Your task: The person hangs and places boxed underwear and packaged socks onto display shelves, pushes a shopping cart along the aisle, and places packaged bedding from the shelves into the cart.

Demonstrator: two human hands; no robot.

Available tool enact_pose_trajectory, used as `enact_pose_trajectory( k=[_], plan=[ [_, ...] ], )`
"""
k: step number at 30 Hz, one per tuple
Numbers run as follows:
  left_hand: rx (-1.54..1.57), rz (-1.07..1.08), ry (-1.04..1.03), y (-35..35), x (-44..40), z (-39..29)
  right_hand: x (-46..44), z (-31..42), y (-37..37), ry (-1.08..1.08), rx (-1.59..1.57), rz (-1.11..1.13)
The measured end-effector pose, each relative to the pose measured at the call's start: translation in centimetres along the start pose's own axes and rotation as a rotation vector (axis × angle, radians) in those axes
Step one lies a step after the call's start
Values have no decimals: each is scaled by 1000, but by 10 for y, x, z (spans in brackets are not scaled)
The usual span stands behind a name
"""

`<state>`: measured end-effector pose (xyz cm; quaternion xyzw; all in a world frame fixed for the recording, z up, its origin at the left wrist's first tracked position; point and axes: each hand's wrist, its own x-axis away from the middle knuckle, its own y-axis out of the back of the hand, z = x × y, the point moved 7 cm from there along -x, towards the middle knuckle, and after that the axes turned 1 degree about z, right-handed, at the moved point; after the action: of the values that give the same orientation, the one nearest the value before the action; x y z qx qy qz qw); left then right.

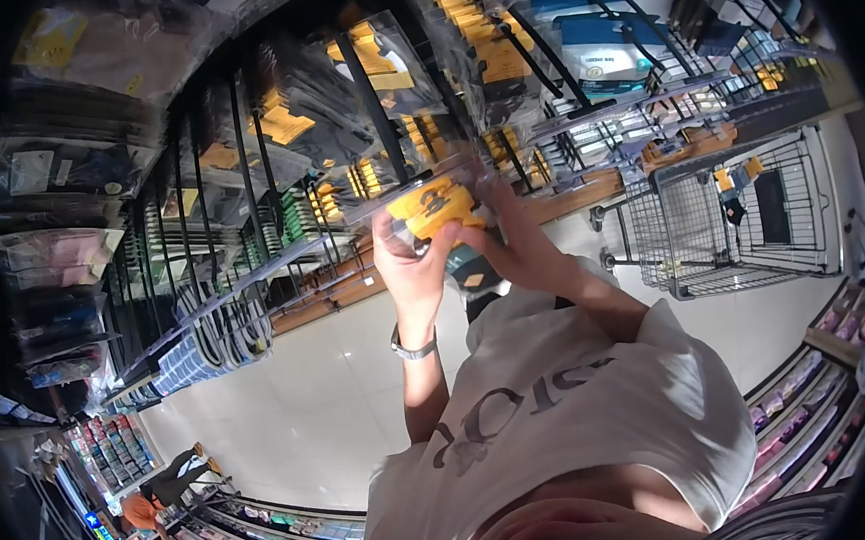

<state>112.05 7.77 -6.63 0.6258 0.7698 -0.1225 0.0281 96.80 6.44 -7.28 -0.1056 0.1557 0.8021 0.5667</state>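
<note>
Between my two hands is a clear plastic pack with a yellow header card (434, 206) that bears a dark print. My left hand (411, 272), with a watch on the wrist, is closed on the pack's left side. From the right, my right hand (523, 249) grips the same pack, its thumb close to the lower edge of the card. What lies inside the pack I cannot make out. Just beyond it are the black display hooks (378, 113) of the rack, hung with more packs with yellow cards (287, 123).
A wire shopping cart (691, 242) with a few items stands at my right. Blue packs (593, 53) hang to the upper right, grey and dark packs to the left. Farther down the aisle at lower left is another person (158, 500), near shelves of small goods (281, 536).
</note>
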Motion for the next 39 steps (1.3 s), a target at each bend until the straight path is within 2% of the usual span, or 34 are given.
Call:
enact_pose_trajectory(
  k=[2, 5, 8, 11, 17, 26, 29, 32, 35, 36, 38, 39],
  plan=[
    [-1, 14, -24, 1, -9, -8, -9, 3, 1, 133, 66, -66],
    [-20, 68, -83, 5, -17, -10, -16, 3, 5, 77, 83, -41],
    [36, 37, -55, 3, -25, -10, -26, -3, 5, 59, 102, -64],
    [15, 54, -48, 2, -32, -8, -36, 4, 6, 145, 124, -65],
    [-6, 53, -29, 3, -30, -3, -27, -11, 4, 21, 11, -86],
    [-16, 21, -39, 3, -25, -4, -24, -18, 1, -28, -139, -158],
    [-17, 3, -78, 2, -25, -11, -23, -8, 4, -37, 1, -145],
    [4, -22, -59, -2, -31, -13, -29, -12, 4, 4, -3, -176],
    [-406, -90, -162, 18, -30, 9, -31, -29, 4, -81, 50, -142],
    [-308, -78, -130, 16, -29, 9, -34, -18, 5, -19, 58, -169],
    [-303, -66, -198, 14, -29, 1, -35, 11, 9, 96, 77, -225],
    [-300, -62, -227, 14, -28, -1, -36, 4, 9, 26, 69, -201]
  ],
)
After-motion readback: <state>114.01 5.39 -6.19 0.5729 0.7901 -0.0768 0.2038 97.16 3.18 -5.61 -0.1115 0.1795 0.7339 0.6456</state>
